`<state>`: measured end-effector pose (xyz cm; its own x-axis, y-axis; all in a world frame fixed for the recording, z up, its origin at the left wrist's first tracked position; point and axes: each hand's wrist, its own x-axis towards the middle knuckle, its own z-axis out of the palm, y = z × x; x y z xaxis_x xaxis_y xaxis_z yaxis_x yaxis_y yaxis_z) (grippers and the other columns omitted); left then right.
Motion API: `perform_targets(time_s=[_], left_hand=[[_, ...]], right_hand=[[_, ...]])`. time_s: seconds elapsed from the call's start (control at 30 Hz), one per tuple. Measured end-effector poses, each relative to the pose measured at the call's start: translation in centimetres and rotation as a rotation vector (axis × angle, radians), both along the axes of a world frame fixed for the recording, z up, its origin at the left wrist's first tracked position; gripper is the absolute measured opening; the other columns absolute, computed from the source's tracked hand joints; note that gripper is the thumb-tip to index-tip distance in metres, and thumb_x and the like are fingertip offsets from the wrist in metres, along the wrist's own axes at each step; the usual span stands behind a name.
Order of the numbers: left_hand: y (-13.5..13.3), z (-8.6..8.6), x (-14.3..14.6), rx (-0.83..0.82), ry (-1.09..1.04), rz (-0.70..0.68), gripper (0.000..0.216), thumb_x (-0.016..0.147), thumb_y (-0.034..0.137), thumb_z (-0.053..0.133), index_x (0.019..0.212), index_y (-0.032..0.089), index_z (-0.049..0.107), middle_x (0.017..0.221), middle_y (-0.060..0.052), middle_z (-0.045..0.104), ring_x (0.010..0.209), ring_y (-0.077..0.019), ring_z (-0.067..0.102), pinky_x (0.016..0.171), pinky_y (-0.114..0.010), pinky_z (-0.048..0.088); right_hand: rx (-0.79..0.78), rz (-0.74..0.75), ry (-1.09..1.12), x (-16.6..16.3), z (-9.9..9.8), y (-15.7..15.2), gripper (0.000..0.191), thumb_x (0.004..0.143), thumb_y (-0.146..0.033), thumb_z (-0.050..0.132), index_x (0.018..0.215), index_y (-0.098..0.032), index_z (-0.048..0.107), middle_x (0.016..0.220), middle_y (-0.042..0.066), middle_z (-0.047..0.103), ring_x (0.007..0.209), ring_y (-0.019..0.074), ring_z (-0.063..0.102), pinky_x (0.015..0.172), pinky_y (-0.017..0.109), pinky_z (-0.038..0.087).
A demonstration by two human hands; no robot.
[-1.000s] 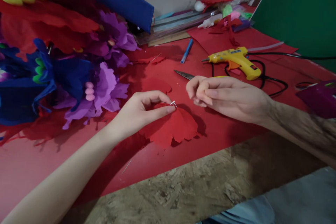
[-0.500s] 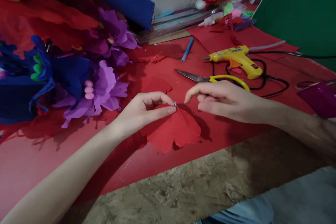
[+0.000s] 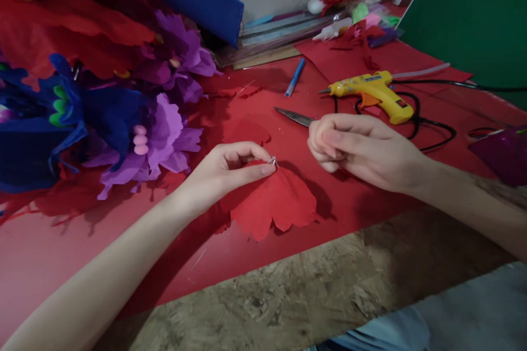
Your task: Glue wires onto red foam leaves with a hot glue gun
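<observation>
My left hand (image 3: 224, 173) pinches the gathered top of a red flower-petal piece (image 3: 275, 205) between thumb and forefinger. Its scalloped edge fans out toward me over the red tabletop. Thin whitish strands (image 3: 274, 160), thread or wire, cross at the pinched point. To the right, my right hand (image 3: 358, 148) is closed, thumb pressed against curled fingers; whatever it may hold is hidden or too thin to see. Behind that hand lie scissors, their blades (image 3: 293, 117) showing and the handles covered. A thin needle-like piece (image 3: 198, 259) rests near the table's front edge.
Red, blue and purple handmade flowers (image 3: 158, 137) crowd the left side. A yellow glue gun (image 3: 370, 88) with a black cord lies behind my right hand, and a blue pen (image 3: 295, 77) farther back. A green board (image 3: 473, 16) stands at the right.
My right hand has gone from loosely bent, parted fingers to a closed grip, shifting slightly right and up and covering the scissor handles. My left hand keeps its pinch.
</observation>
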<state>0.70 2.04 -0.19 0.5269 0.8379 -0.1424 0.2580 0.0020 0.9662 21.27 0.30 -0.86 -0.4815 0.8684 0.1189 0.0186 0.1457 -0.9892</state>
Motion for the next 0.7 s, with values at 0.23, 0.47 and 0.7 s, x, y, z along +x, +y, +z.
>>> perform_targets(time_s=[0.23, 0.47, 0.7], left_hand=[[0.11, -0.02, 0.06, -0.061, -0.087, 0.03, 0.003, 0.067, 0.015, 0.061, 0.064, 0.017, 0.061, 0.062, 0.005, 0.058, 0.058, -0.0055, 0.051, 0.06, -0.015, 0.041], [0.31, -0.12, -0.04, -0.086, -0.15, 0.021, 0.003, 0.066, 0.013, 0.062, 0.064, 0.016, 0.061, 0.06, 0.006, 0.056, 0.057, -0.0029, 0.048, 0.056, -0.012, 0.037], [0.35, -0.31, -0.12, -0.11, -0.162, 0.013, 0.003, 0.065, 0.012, 0.062, 0.065, 0.016, 0.061, 0.061, 0.006, 0.056, 0.057, -0.0033, 0.048, 0.055, -0.013, 0.036]], right_hand=[[0.015, 0.131, -0.337, 0.08, 0.23, -0.14, 0.033, 0.085, -0.043, 0.038, 0.067, -0.016, 0.047, 0.059, -0.003, 0.037, 0.052, 0.0051, 0.034, 0.046, 0.021, 0.025], [0.032, 0.29, -0.344, 0.08, 0.12, -0.09, 0.033, 0.085, -0.035, 0.04, 0.059, -0.015, 0.042, 0.054, -0.005, 0.039, 0.05, 0.0037, 0.034, 0.048, 0.02, 0.025], [-0.041, 0.132, -0.171, 0.53, -0.24, 0.06, 0.034, 0.083, -0.036, 0.045, 0.056, -0.016, 0.041, 0.054, -0.004, 0.035, 0.048, 0.0037, 0.028, 0.045, 0.021, 0.02]])
